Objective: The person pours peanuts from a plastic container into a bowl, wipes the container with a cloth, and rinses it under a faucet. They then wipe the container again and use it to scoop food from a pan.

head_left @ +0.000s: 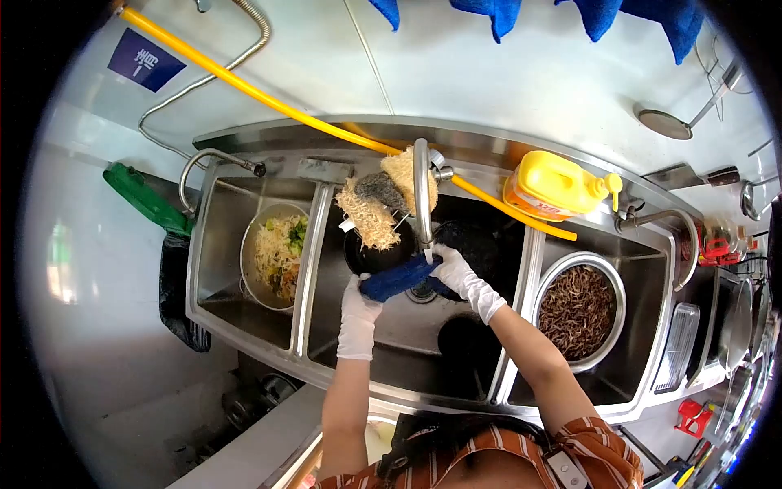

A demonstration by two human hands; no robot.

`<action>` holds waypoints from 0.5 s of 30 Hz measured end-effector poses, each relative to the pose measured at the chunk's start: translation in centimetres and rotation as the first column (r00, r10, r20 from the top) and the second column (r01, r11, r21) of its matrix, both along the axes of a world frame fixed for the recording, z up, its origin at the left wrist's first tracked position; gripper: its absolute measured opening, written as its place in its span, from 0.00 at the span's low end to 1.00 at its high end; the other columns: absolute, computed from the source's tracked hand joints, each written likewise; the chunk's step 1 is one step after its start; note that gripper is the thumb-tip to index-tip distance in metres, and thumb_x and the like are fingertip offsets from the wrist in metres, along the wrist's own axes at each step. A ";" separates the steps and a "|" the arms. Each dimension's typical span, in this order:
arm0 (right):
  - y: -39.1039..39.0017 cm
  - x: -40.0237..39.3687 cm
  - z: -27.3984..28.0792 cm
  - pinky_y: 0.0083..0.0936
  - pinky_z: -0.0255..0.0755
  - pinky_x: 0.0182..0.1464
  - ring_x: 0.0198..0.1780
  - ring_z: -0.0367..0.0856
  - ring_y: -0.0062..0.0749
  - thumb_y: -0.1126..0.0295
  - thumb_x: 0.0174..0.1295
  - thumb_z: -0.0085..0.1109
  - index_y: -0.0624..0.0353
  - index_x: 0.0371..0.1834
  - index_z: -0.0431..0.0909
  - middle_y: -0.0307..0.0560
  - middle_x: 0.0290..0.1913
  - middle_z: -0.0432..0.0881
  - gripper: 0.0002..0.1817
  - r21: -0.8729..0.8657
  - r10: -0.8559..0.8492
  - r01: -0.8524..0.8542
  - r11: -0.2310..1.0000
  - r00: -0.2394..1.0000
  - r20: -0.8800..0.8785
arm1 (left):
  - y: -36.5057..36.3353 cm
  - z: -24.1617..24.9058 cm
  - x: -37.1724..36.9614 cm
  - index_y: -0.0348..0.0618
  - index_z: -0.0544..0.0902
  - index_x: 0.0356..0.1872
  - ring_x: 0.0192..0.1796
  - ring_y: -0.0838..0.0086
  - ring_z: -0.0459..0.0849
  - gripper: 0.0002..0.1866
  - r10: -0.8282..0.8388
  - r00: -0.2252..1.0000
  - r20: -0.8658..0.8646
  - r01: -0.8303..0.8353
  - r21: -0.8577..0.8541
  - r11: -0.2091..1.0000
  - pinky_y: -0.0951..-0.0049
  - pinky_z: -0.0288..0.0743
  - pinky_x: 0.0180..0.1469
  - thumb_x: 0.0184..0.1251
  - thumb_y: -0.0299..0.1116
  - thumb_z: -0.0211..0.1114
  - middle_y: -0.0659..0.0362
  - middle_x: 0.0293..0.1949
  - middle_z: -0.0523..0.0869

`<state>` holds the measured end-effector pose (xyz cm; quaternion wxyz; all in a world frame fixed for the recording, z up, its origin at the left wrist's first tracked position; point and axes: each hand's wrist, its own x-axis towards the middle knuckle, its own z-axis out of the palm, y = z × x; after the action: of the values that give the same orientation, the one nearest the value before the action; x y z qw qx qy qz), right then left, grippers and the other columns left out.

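Note:
Both hands wear white gloves and hold a wet-looking dark blue cloth (397, 279) over the middle sink basin (407, 326). My left hand (359, 301) grips the cloth's left end. Its right end is in my right hand (453, 269), close under the curved faucet (421, 191), where a short stream of water seems to come out. Behind the cloth, a dark round pan (371, 254) lies in the basin. Shaggy beige scrubbers (366, 213) and a grey steel wool pad (380, 190) sit at the basin's back edge. My fingertips are partly hidden by the cloth.
The left basin holds a pot (246, 254) of food scraps; the right one holds a metal bowl (617, 306) of dark strips. A yellow jug (554, 186) and a yellow hose (285, 110) lie along the back ledge. Two side faucets (688, 244) curve over the outer basins.

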<state>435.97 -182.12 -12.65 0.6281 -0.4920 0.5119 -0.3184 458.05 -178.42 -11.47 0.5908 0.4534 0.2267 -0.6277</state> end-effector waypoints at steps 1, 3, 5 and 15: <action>-0.2 -0.1 0.9 0.32 0.71 0.46 0.42 0.78 0.53 0.73 0.41 0.68 0.64 0.40 0.76 0.58 0.38 0.79 0.19 0.073 0.025 -0.030 0.997 0.997 0.074 | 0.3 0.9 -1.4 0.36 0.64 0.59 0.56 0.53 0.74 0.31 -0.282 0.944 0.171 0.275 0.065 0.959 0.47 0.69 0.56 0.67 0.54 0.51 0.43 0.56 0.72; 0.0 0.5 2.6 0.33 0.71 0.46 0.42 0.78 0.55 0.75 0.43 0.64 0.64 0.40 0.76 0.59 0.39 0.79 0.18 -0.005 -0.003 0.002 1.000 0.994 -0.107 | -0.1 2.4 -3.8 0.37 0.52 0.67 0.66 0.42 0.59 0.42 -0.703 0.702 0.116 0.651 0.296 0.699 0.32 0.51 0.62 0.64 0.61 0.50 0.42 0.69 0.52; 0.6 1.3 2.9 0.36 0.70 0.49 0.46 0.76 0.59 0.79 0.44 0.56 0.64 0.40 0.76 0.62 0.42 0.78 0.16 -0.107 -0.077 0.046 0.993 0.949 -0.306 | -1.5 2.1 -6.3 0.37 0.52 0.68 0.65 0.44 0.62 0.44 -0.683 0.694 -0.228 0.720 0.212 0.660 0.35 0.50 0.64 0.63 0.63 0.50 0.42 0.68 0.54; 1.0 -4.9 5.5 0.23 0.68 0.51 0.43 0.75 0.23 0.65 0.57 0.64 0.64 0.43 0.74 0.41 0.39 0.79 0.16 0.200 -0.054 -0.006 0.980 0.955 0.291 | -3.7 -2.1 -7.6 0.51 0.77 0.39 0.47 0.67 0.77 0.09 -0.687 0.690 -0.225 0.720 0.129 0.681 0.57 0.69 0.45 0.63 0.42 0.61 0.61 0.39 0.81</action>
<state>431.03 -181.12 -7.15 0.7395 -0.3673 0.4476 -0.3431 450.47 -182.16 -13.59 0.2326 0.5131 0.1447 -0.8134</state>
